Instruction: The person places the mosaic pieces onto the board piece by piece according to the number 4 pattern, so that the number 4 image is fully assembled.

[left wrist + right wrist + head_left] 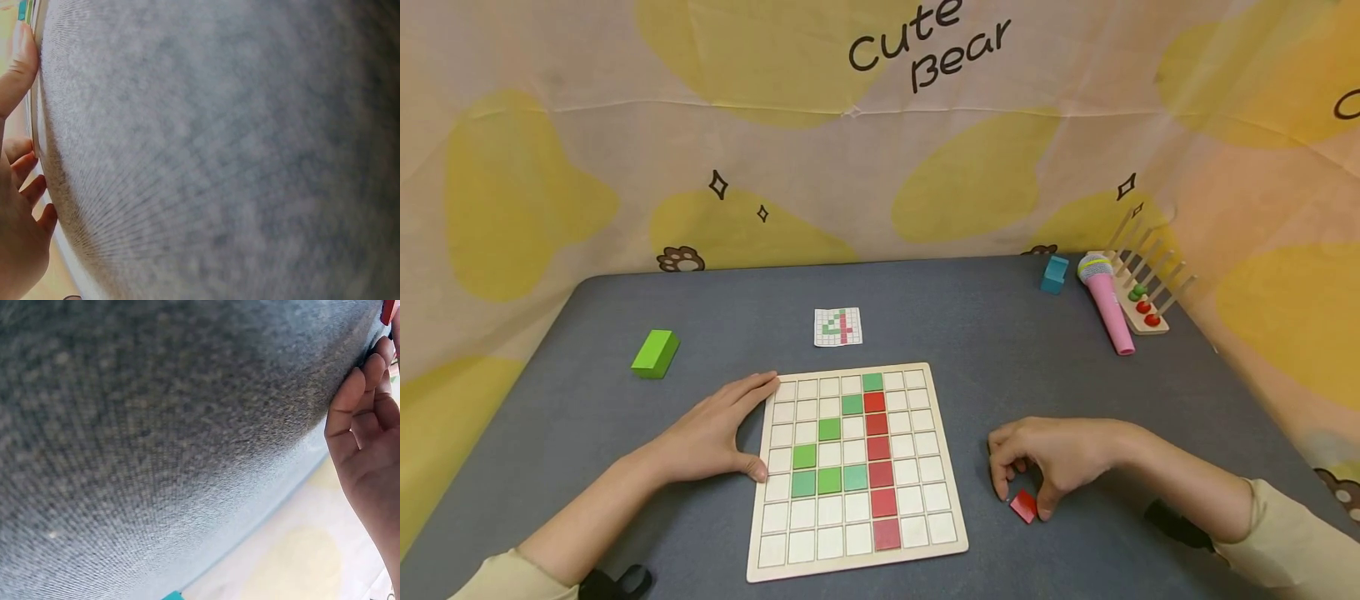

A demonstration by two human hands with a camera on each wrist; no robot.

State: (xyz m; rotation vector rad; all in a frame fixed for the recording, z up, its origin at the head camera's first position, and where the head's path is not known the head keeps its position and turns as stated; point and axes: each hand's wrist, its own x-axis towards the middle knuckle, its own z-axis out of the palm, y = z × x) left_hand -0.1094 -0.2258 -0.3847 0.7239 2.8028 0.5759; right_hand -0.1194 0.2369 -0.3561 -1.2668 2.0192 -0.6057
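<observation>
A wooden grid board (pixel 857 575) lies in front of me, with green and red square tiles among its white cells. My left hand (pixel 715 429) rests at its left edge, thumb on the side and fingertips at the far left corner. In the left wrist view, the left hand (pixel 22 231) shows beside the board's rim. Right of the board, my right hand (pixel 1052 454) pinches a red tile (pixel 1023 506) between thumb and finger, low over the table. At the upper right of the right wrist view, the red tile (pixel 388 311) shows partly, beside the right hand (pixel 369 437).
A small printed pattern card (pixel 838 327) lies beyond the board. A green block (pixel 656 354) is at the left. Toward the far right are blue blocks (pixel 1054 275), a pink microphone (pixel 1108 304) and a wooden peg stand (pixel 1150 327) with beads. A patterned cloth (pixel 850 183) hangs behind the table.
</observation>
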